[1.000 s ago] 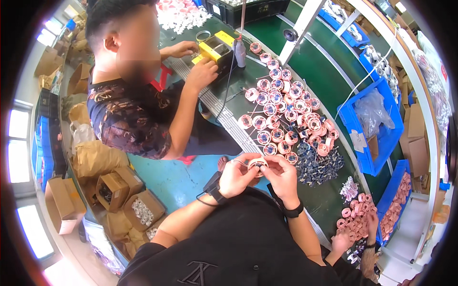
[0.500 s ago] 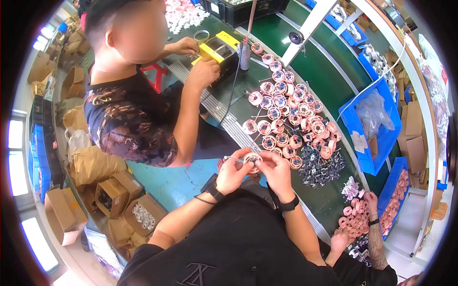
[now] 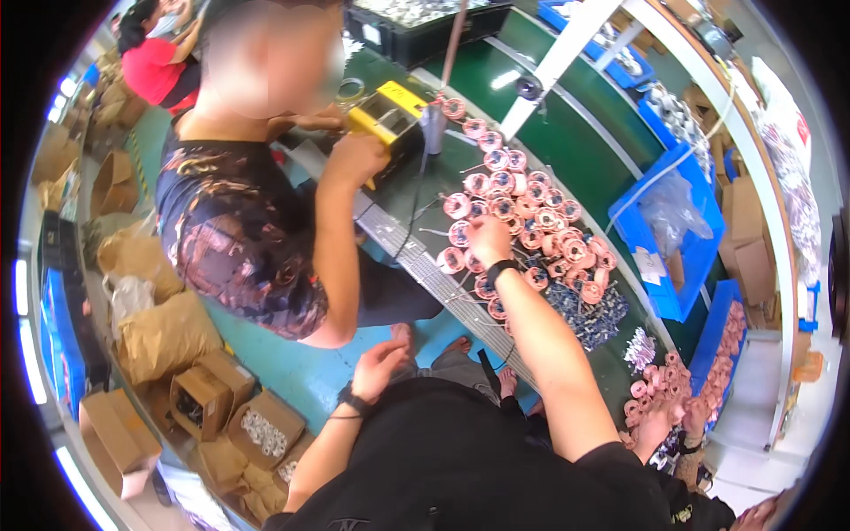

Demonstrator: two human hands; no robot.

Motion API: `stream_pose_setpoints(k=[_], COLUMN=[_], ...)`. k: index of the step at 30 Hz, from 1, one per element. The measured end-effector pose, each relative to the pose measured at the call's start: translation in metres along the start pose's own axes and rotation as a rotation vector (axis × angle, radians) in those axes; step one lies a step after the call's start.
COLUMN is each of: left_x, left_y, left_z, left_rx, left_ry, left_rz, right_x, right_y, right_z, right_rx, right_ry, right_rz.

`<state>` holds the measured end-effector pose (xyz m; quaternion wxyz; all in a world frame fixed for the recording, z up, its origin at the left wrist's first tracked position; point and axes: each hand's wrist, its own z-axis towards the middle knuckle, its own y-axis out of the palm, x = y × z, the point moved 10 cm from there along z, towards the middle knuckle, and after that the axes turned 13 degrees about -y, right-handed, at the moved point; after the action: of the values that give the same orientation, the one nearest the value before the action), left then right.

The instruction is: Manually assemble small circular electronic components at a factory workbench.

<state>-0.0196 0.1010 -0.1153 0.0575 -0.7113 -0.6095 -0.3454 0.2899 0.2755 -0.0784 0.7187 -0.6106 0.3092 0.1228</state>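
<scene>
My right hand (image 3: 491, 241) reaches over the green workbench, its fingers closed down on a pink round housing at the near left side of a cluster. Its fingers partly hide that piece. Around it lie several similar pink round housings (image 3: 502, 207), open in the middle, with dark parts and short wires inside. My left hand (image 3: 381, 366) is held low in front of my body, away from the bench. Its fingers are loosely bent and apart, and nothing shows in them.
Small dark blue parts (image 3: 591, 317) lie heaped right of the housings. A co-worker (image 3: 239, 230) at the left handles a yellow-and-black fixture (image 3: 386, 117). Another person's hands (image 3: 660, 420) work among pink pieces at lower right. A blue bin (image 3: 668, 234) stands beyond the bench.
Both hands held one pink housing before my body; now they are apart. My right hand has moved forward to the cluster, my left has drawn back left and down. The view has shifted.
</scene>
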Motion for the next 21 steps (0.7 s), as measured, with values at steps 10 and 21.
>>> stream_pose_setpoints(k=[10, 21], left_x=[-0.004, -0.012], left_y=[-0.006, 0.013], left_z=[0.002, 0.001], left_rx=[-0.023, -0.075], left_ry=[-0.022, 0.054], left_rz=[0.148, 0.267], right_x=[-0.008, 0.115], right_y=[-0.038, -0.166], right_z=[-0.023, -0.079], right_rx=[0.192, 0.376], right_ry=[0.035, 0.389], right_rz=[-0.039, -0.566])
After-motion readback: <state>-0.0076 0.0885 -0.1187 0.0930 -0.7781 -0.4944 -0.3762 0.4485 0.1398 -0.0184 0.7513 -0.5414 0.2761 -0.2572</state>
